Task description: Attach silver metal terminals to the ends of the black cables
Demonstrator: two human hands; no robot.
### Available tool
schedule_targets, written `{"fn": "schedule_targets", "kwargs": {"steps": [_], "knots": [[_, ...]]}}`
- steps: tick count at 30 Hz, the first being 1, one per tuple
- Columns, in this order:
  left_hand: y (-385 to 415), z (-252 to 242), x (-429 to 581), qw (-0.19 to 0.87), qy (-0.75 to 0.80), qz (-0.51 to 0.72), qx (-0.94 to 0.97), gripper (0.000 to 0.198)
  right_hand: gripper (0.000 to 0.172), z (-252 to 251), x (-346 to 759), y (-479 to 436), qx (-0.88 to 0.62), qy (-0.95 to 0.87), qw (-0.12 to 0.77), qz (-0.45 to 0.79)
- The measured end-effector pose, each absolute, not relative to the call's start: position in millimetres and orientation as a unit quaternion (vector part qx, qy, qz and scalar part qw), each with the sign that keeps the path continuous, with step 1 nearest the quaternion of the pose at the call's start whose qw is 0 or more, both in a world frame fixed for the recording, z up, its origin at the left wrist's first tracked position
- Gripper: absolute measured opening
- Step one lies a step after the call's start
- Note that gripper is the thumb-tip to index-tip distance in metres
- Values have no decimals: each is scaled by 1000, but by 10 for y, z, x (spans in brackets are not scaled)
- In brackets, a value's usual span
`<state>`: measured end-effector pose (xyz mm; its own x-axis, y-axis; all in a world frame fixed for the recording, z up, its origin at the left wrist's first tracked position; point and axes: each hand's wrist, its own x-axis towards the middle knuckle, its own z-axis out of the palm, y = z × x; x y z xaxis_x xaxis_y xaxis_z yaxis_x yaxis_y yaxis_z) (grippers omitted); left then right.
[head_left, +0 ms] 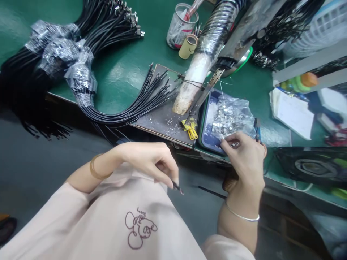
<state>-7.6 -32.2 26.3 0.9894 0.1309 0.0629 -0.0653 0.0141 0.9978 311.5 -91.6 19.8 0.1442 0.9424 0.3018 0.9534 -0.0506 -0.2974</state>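
My left hand is closed in a pinch in front of my body, below the bench edge. Out of its fingertips sticks the short end of a black cable; the rest of the cable is hidden by the hand. My right hand reaches over the near edge of a blue tray, thumb and forefinger together. Whatever lies between those fingertips is too small to make out. Inside the tray, a clear plastic bag holds many small shiny metal connectors.
A bundle of black cables lies left of a soldering stand with a silvery duct overhead. Wrapped cable bundles are at far left. Yellow clips sit beside the tray. Pliers, papers and a fan-like black box stand right.
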Motion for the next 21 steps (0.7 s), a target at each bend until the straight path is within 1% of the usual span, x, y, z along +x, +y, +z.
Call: {"fn": "schedule_targets", "kwargs": {"steps": [1, 2, 4, 6, 7, 8, 10, 13, 15, 19, 21], "knots": [[-326, 242, -33, 746, 26, 69, 662, 6, 21, 235, 3056, -963, -728, -646, 227, -33], [-329, 206, 14, 773, 61, 98, 624, 5, 18, 277, 2987, -1013, -731, -637, 242, -51], [-340, 109, 110, 793, 191, 221, 534, 2, 13, 353, 2817, -1108, -730, -611, 299, -66], [-352, 12, 186, 781, 291, 319, 451, 5, 13, 380, 2605, -1175, -706, -583, 402, -17], [-359, -25, 211, 774, 316, 347, 424, 7, 16, 364, 2487, -1192, -680, -580, 447, 24], [-365, -50, 228, 769, 330, 364, 409, 9, 18, 329, 2363, -1197, -653, -582, 481, 60], [-378, -63, 240, 759, 338, 379, 408, 10, 14, 214, 2119, -1172, -624, -574, 524, 82], [-398, -20, 236, 740, 342, 382, 436, 8, 11, 27, 1831, -1084, -588, -595, 548, 31], [-410, 16, 237, 729, 343, 381, 453, 9, 11, -46, 1726, -1024, -579, -603, 548, 36], [-429, 44, 256, 714, 347, 382, 473, 19, 8, -63, 1688, -963, -582, -587, 548, 126], [-441, 33, 269, 701, 350, 387, 486, 21, 8, -52, 1702, -956, -577, -574, 555, 174]]}}
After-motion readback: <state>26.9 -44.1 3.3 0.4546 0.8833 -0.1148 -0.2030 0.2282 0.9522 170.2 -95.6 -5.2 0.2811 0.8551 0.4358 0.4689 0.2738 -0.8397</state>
